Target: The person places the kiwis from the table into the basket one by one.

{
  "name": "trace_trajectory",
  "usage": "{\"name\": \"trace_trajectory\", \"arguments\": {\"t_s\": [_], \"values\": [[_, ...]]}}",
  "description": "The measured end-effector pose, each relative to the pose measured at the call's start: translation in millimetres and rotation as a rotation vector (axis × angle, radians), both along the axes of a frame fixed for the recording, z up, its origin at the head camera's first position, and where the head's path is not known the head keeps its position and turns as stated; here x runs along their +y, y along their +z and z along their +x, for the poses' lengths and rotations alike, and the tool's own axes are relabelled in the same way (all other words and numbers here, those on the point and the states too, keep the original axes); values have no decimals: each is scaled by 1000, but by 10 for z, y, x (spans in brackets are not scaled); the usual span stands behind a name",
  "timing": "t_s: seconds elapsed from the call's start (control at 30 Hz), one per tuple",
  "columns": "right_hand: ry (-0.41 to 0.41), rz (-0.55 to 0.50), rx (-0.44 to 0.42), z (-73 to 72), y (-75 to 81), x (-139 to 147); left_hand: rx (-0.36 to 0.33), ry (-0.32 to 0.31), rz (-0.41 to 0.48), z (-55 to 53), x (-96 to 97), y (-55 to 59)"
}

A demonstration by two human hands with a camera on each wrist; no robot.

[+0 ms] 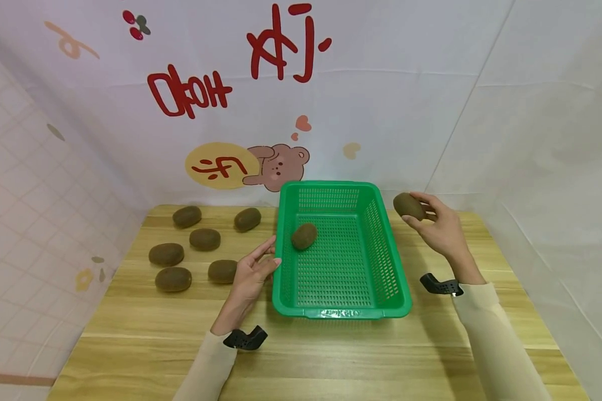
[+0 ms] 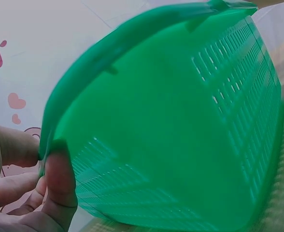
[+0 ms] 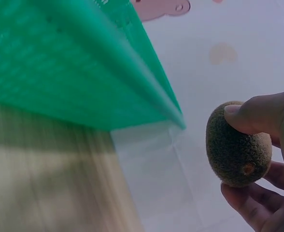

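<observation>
A green plastic basket point(image 1: 331, 313) with perforated sides stands on the table, and one kiwi point(image 1: 304, 236) lies inside it, toward the left wall. My left hand point(image 1: 251, 278) grips the basket's left rim; the left wrist view shows thumb and fingers on both sides of the rim point(image 2: 98, 63). To the right of the basket, my right hand point(image 1: 438, 225) holds a brown fuzzy kiwi point(image 1: 408, 206) between thumb and fingers. In the right wrist view this kiwi point(image 3: 236, 147) is apart from the basket, raised off the table.
Left of the basket, several kiwis lie on the wooden table point(image 1: 145, 334), among them one kiwi point(image 1: 247, 219) near the back and another kiwi point(image 1: 223, 271) beside my left hand. A white printed cloth point(image 1: 396, 111) hangs behind the table and along both sides.
</observation>
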State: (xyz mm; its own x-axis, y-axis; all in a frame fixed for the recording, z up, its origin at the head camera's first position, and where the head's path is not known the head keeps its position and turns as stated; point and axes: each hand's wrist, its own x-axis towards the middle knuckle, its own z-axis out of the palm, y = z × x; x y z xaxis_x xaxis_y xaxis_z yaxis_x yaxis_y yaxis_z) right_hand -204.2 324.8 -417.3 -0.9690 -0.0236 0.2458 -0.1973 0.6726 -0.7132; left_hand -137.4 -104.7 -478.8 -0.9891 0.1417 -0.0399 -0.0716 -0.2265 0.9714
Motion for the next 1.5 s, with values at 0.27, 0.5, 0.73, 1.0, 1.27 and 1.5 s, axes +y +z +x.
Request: {"name": "trace_trajectory", "arguments": {"t_s": [0.27, 0.5, 0.73, 1.0, 1.27, 1.5], "values": [[82, -10, 57, 35, 142, -227, 8, 9, -15, 14, -23, 32], [165, 35, 94, 44, 227, -408, 15, 16, -16, 13, -24, 23], [219, 50, 115, 75, 277, -537, 20, 8, -15, -3, 10, 12], [259, 5, -17, 94, 287, -587, 25, 9, -14, 6, 15, 22], [226, 1, -54, 112, 259, -517, 3, 11, 0, 5, 23, 30], [216, -8, -90, 144, 183, -453, -6, 12, -10, 11, 20, 18]]}}
